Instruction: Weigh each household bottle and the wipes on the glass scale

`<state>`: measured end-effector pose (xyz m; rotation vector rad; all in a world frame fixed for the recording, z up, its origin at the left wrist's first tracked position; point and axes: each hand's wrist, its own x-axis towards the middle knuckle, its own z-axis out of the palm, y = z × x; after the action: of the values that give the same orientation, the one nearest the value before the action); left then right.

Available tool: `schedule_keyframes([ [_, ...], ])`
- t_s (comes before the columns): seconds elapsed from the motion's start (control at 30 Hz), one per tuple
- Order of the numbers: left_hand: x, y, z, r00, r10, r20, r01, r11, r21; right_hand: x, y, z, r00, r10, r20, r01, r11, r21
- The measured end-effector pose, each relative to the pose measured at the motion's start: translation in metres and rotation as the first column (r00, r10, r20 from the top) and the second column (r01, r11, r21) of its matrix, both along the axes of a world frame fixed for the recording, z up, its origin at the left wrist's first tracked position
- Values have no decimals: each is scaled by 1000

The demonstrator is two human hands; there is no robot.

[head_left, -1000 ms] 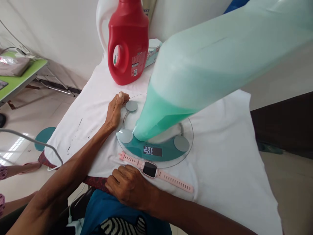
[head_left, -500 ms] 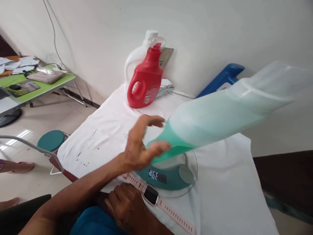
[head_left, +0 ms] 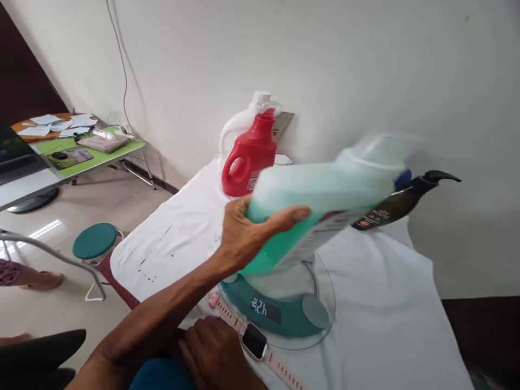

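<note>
My left hand (head_left: 246,230) grips the lower part of a translucent bottle of green liquid (head_left: 292,187), thumb on the near side and fingers mostly hidden behind. The bottle leans with its blurred cap to the upper right, over a round glass digital scale (head_left: 276,306) with a teal band. Whether its base touches the glass I cannot tell. My right hand (head_left: 215,352) is closed in a loose fist by the table's near edge, with nothing visible in it. Close beside it lies a watch with a pink strap (head_left: 254,341).
Toward the wall stand a red jug (head_left: 252,157) and a white jug (head_left: 227,132). A dark pump bottle (head_left: 384,210) tilts behind the green one. White cloth (head_left: 377,303) covers the table. On the left are a teal stool (head_left: 95,241), a green desk (head_left: 117,154) and another person's leg (head_left: 38,279).
My left hand, open beside the bottle before, has closed on it. The bottle has turned, showing its label, and the scale's reading differs. My right hand stays put; the camera view has shifted.
</note>
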<state>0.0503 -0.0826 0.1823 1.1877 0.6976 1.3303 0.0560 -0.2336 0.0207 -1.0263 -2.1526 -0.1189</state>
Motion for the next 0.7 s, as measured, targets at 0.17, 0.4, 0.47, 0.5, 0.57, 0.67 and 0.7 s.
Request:
schedule_keyframes([
  [0.17, -44, 29, 3, 946, 321, -42, -306, 928, 211, -3, 2, -4, 1000, -13, 2, 13, 1000, 3],
  [0.4, -97, 75, 3, 819, 569, -78, -518, 790, 329, -7, 5, -14, 999, -30, 40, 28, 998, 54],
  [0.47, -104, 87, -4, 810, 583, -66, -535, 780, 323, -7, 5, -14, 998, -32, 45, 30, 998, 53],
  [0.5, -106, 92, -8, 812, 582, -50, -540, 781, 314, -7, 5, -13, 999, -34, 38, 32, 998, 49],
  [0.57, -107, 101, -16, 828, 561, -22, -532, 796, 288, -7, 5, -12, 999, -46, 14, 46, 998, 47],
  [0.67, -102, 109, -22, 863, 506, 4, -491, 835, 248, -9, 5, -15, 998, -64, 26, 63, 996, 60],
  [0.7, -99, 110, -23, 871, 491, 16, -480, 844, 239, -10, 6, -17, 997, -64, 45, 61, 996, 69],
])
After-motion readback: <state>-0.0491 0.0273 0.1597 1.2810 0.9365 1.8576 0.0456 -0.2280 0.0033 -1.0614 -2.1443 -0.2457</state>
